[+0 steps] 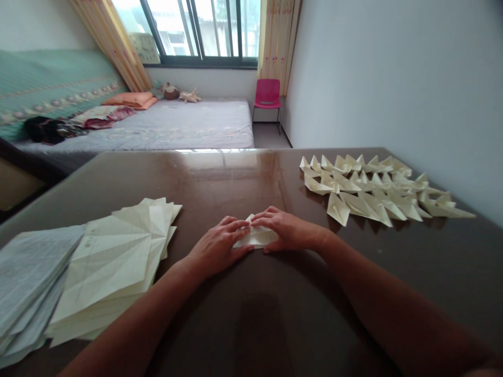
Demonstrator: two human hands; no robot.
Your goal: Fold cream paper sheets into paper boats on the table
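A small piece of folded cream paper [257, 240] lies on the brown table in front of me, with a pointed tip showing at its top. My left hand [220, 241] grips its left side, fingertips on the upper part and thumb along the lower edge. On the right side, my right hand [288, 230] holds it the same way, fingers curved over the top and thumb at the bottom edge. Both hands' fingertips nearly meet at the middle and hide part of the folds.
Several folded paper pieces [365, 183] stand in rows at the table's right. Creased cream sheets [113, 256] are stacked on the left, beside a pile of printed grey paper [31, 283]. Beyond the table [165, 178] are a bed [204, 125] and a pink chair [268, 94].
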